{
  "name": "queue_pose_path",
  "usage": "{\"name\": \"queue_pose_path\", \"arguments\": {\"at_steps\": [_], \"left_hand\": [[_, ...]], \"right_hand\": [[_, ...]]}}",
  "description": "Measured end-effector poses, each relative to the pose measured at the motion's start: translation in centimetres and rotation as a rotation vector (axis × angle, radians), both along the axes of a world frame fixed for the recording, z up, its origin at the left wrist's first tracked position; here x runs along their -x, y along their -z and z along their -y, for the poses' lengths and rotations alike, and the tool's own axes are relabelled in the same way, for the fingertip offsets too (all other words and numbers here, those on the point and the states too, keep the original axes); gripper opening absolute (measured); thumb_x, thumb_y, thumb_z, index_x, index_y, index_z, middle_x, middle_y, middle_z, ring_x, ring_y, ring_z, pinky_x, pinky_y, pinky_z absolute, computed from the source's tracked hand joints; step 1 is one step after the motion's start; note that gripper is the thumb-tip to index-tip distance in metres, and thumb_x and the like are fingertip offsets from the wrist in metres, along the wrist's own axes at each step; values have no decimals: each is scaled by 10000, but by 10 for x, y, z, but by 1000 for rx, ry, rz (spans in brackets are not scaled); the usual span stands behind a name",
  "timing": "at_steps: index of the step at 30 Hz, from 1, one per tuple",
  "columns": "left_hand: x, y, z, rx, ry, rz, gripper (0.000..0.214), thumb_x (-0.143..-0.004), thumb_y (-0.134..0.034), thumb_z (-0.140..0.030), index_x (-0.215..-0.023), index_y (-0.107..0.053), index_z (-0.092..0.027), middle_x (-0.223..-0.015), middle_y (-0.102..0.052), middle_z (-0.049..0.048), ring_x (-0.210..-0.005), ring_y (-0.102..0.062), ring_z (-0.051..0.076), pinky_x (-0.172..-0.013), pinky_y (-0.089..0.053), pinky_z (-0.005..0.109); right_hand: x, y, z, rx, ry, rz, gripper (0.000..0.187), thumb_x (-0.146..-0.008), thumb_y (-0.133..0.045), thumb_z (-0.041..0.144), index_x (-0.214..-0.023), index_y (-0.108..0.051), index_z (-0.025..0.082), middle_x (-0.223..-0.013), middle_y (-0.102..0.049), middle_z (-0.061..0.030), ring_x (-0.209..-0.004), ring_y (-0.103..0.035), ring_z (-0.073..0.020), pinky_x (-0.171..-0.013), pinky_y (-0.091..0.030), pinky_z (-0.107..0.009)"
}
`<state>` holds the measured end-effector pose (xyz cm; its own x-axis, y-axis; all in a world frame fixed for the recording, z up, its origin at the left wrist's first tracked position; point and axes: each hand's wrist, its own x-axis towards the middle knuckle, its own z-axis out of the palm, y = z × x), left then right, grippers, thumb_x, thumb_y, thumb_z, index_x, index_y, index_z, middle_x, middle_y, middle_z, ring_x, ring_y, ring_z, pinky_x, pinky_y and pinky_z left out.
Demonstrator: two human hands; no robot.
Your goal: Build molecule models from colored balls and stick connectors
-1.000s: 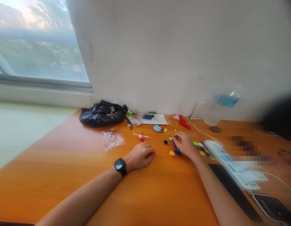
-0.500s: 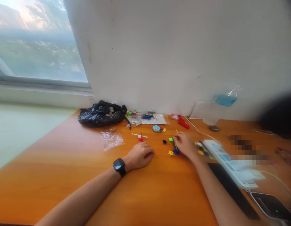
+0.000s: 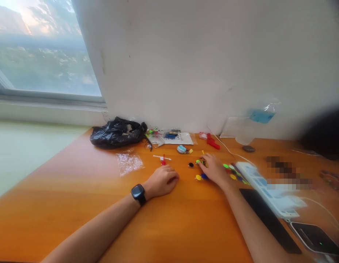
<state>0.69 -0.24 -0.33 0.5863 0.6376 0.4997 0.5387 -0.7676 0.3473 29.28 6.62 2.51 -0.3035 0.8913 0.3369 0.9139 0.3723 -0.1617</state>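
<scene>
My left hand (image 3: 161, 180), a black watch (image 3: 138, 191) on its wrist, rests on the table with fingers curled in; whatever they close on is hidden. Just beyond its knuckles is a small red piece (image 3: 163, 161) with a thin white crossbar (image 3: 158, 157). My right hand (image 3: 214, 170) is bent over small toy parts, thumb and fingers drawn together; I cannot make out what is between them. A bright green disc (image 3: 198, 161) lies at its thumb tip. Close by are a black disc (image 3: 191, 165), a yellow disc (image 3: 198, 177) and a blue disc (image 3: 204, 176).
More coloured discs (image 3: 233, 177) lie beside a white power strip (image 3: 257, 182) on the right. A black plastic bag (image 3: 117, 133), clear wrapper (image 3: 129, 163), round tin (image 3: 182, 149) and red toy part (image 3: 213, 142) are farther back. A dark flat strip (image 3: 268, 219) lies near my right forearm.
My right hand has shifted slightly and turned over the parts; a dark blue and green piece under its fingers is now mostly covered. A green disc shows to its right. My left hand stays put.
</scene>
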Motion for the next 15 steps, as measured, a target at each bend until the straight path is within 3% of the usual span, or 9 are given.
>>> {"name": "queue_pose_path", "arguments": {"at_steps": [5,11,15], "left_hand": [[0,1,0,-4,-6,-2,160,-974,-534,-165,-872,-650,-209,-858,-695,45,-795,-590,187,-764,-448,319],[1,0,0,8,-1,5,166,-988,-525,-186,-906,-667,-213,-867,-696,44,-823,-601,194,-789,-460,316],[1,1,0,9,3,6,155,-978,-536,-179,-906,-669,-212,-875,-699,46,-816,-598,193,-786,-458,321]], "right_hand": [[-1,3,-1,10,-10,19,153,-970,-554,195,-950,-705,189,-1012,-713,-93,-978,-624,-262,-828,-440,-358],[-3,2,-2,-91,-14,-122,103,-957,-581,247,-913,-659,198,-944,-680,-77,-925,-624,-251,-809,-451,-346],[2,-2,4,-18,-39,-100,88,-945,-605,213,-893,-675,205,-953,-699,-68,-933,-633,-247,-797,-434,-334]]}}
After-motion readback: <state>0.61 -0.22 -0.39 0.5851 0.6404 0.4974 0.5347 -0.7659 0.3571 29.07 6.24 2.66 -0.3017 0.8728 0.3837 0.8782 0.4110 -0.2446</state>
